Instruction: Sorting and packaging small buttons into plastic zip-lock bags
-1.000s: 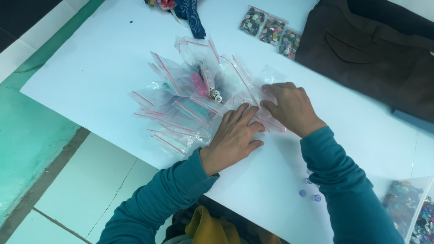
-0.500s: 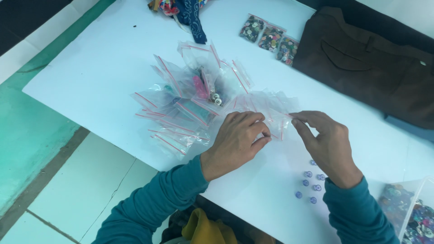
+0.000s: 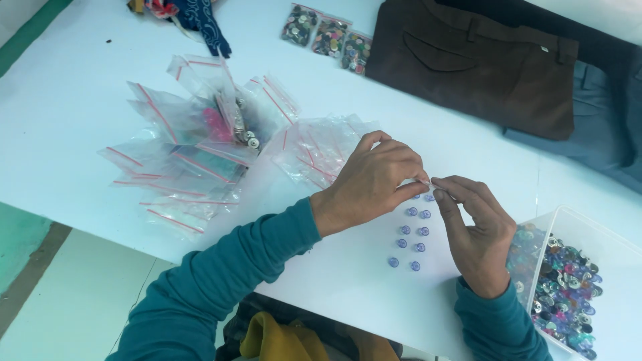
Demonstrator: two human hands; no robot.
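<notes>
The left hand point(image 3: 374, 177) is curling its fingers inward, thumb and forefinger pinching the edge of a small clear bag point(image 3: 424, 180) that is barely showing between the two hands. The right hand point(image 3: 476, 227) is meeting it from 3 o'clock, fingertips closing on the same bag, palm turned toward the left hand. Directly below the pinch, toward 6 o'clock, blue buttons point(image 3: 412, 230) are lying in two short rows on the white tabletop point(image 3: 80, 120). At 4 o'clock of the right hand, a clear tub point(image 3: 588, 234) is sitting with mixed buttons filling it. At 10 o'clock of the left hand, a heap of empty zip bags point(image 3: 194, 147) with red strips is spreading out, the nearest ones touching the left knuckles. Three filled button packets point(image 3: 328, 37) are lying at 12 o'clock, near brown trousers point(image 3: 468, 60) which are overlapping grey trousers point(image 3: 595, 127) at 2 o'clock.
</notes>
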